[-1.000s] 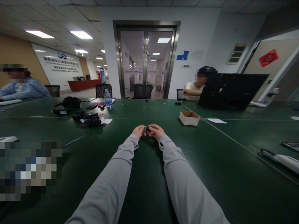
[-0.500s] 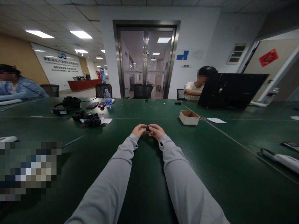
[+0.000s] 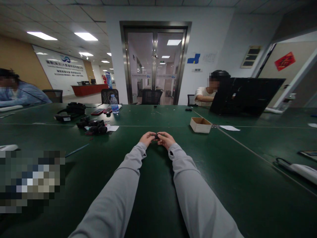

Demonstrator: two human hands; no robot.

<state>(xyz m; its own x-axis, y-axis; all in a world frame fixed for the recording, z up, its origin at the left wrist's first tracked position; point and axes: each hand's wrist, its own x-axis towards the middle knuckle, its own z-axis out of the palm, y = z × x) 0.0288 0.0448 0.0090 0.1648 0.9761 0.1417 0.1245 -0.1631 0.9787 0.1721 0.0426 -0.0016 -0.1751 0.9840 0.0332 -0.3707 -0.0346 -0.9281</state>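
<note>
Between my two hands is a small dark object (image 3: pixel 156 136), too small and too covered by fingers to name. My left hand (image 3: pixel 147 138) pinches its left side with closed fingers. On the right side, my right hand (image 3: pixel 166 140) grips it between thumb and fingers. Both hands are close together over the green table (image 3: pixel 156 185). To the right and farther off stands an open cardboard box (image 3: pixel 201 127).
Tangled black gear (image 3: pixel 95 127), a headset-like device (image 3: pixel 70 110) and a water bottle (image 3: pixel 114 104) are at the left. Behind the box is a large black monitor (image 3: pixel 245 96), with a person (image 3: pixel 205 92) beside it. Another person (image 3: pixel 24 89) sits far left.
Both hands keep nearly the same place. The small dark object between the fingers shows slightly more, as if turned a little.
</note>
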